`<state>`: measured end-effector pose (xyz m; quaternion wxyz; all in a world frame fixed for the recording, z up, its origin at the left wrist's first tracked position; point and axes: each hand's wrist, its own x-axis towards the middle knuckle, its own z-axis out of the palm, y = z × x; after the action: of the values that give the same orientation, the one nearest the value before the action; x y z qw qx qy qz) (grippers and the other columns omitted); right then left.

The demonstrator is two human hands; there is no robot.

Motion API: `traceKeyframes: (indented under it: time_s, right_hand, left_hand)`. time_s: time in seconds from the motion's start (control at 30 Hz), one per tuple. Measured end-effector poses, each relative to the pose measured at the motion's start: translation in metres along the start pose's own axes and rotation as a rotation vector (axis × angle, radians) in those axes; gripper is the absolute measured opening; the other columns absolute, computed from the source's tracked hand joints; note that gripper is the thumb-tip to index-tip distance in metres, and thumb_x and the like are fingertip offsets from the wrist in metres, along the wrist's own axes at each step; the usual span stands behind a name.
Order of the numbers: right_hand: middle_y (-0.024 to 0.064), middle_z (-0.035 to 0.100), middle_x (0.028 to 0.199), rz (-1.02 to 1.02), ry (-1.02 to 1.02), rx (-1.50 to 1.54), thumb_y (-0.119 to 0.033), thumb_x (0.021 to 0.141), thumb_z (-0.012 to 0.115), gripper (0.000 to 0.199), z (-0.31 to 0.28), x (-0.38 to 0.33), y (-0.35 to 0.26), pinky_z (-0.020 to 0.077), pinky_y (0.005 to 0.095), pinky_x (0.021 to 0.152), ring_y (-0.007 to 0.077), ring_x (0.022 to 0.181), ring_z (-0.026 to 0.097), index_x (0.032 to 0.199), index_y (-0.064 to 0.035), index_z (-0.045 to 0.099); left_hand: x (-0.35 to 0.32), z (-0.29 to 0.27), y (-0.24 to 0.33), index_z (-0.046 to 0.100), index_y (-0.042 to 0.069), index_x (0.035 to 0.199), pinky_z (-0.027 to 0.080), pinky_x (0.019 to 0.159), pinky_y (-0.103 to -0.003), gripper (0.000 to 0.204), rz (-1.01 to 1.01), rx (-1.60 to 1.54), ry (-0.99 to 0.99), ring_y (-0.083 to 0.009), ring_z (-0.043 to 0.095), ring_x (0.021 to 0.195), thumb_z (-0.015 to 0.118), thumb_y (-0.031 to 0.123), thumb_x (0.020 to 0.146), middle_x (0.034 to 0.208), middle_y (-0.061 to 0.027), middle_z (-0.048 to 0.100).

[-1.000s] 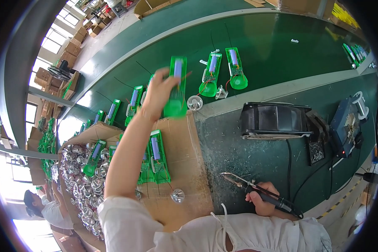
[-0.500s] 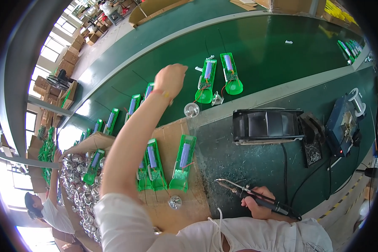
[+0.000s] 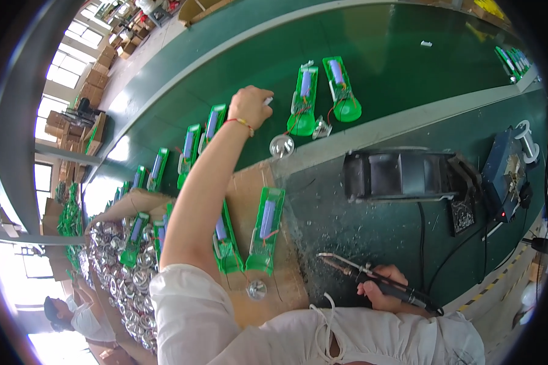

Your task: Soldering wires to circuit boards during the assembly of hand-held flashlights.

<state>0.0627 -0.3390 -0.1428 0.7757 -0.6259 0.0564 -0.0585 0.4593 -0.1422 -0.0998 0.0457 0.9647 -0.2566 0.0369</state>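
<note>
Green is pretty much everything here: the person is sitting at a green conveyor belt (image 3: 408,42) with a row of green circuit boards riding along it. Their left hand (image 3: 249,106) is reaching way out over the belt, fingers curled in around something small and white at the fingertips (can't tell what it is, too tiny), just left of a green board with a blue cell (image 3: 304,100) that's lying flat on the belt. A second one like it (image 3: 341,88) is lying just beside that, and a shiny round reflector (image 3: 282,146) is sitting near the belt's edge below the hand. Their right hand (image 3: 380,292) is resting low by their body, gripping a soldering iron (image 3: 371,281) around its black handle, tip pointing left over the dark speckled mat (image 3: 359,225). Between the two arms, a cardboard sheet (image 3: 256,182) is carrying another green board (image 3: 267,230) lying flat, with one more reflector just below it. A black boxy fan unit (image 3: 402,175) is sitting on the bench to the right, and a blue soldering station (image 3: 505,170) is standing past it. Off to the left, a heap of silver reflectors (image 3: 113,255) is piling up next to more boards.
</note>
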Motion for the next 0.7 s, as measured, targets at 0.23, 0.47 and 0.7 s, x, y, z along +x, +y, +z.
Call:
traceKeyframes:
  time_s: [0.23, 0.47, 0.7]
  right_hand:
    - [0.0113, 0.062, 0.068, 0.053, -0.009, -0.025, -0.001, 0.077, 0.060, 0.018, 0.000, -0.001, -0.008, 0.0500, 0.0259, 0.055, 0.0136, 0.059, 0.062, 0.085, 0.0008, 0.044]
    - [0.0101, 0.061, 0.067, 0.085, -0.020, -0.037, -0.002, 0.078, 0.060, 0.018, 0.001, -0.002, -0.011, 0.0497, 0.0258, 0.053, 0.0134, 0.059, 0.061, 0.085, 0.0008, 0.044]
    - [0.0098, 0.061, 0.067, 0.069, -0.037, -0.060, -0.004, 0.078, 0.060, 0.018, -0.003, -0.003, -0.008, 0.0497, 0.0254, 0.054, 0.0134, 0.060, 0.062, 0.086, 0.0008, 0.045]
  left_hand:
    - [-0.098, -0.054, 0.033, 0.057, -0.004, 0.085, 0.047, 0.056, -0.020, 0.012, -0.375, -1.127, -0.170, -0.0087, 0.059, 0.062, 0.060, 0.005, 0.077, 0.072, -0.0066, 0.062]
    - [-0.158, -0.056, 0.047, 0.057, -0.002, 0.089, 0.047, 0.056, -0.017, 0.015, -0.520, -1.253, -0.160, -0.0071, 0.059, 0.064, 0.064, 0.006, 0.078, 0.075, -0.0054, 0.063]
    - [-0.163, -0.050, 0.047, 0.062, 0.001, 0.070, 0.044, 0.049, -0.021, 0.017, -0.447, -0.845, -0.252, -0.0058, 0.055, 0.055, 0.066, 0.016, 0.077, 0.061, -0.0034, 0.061]
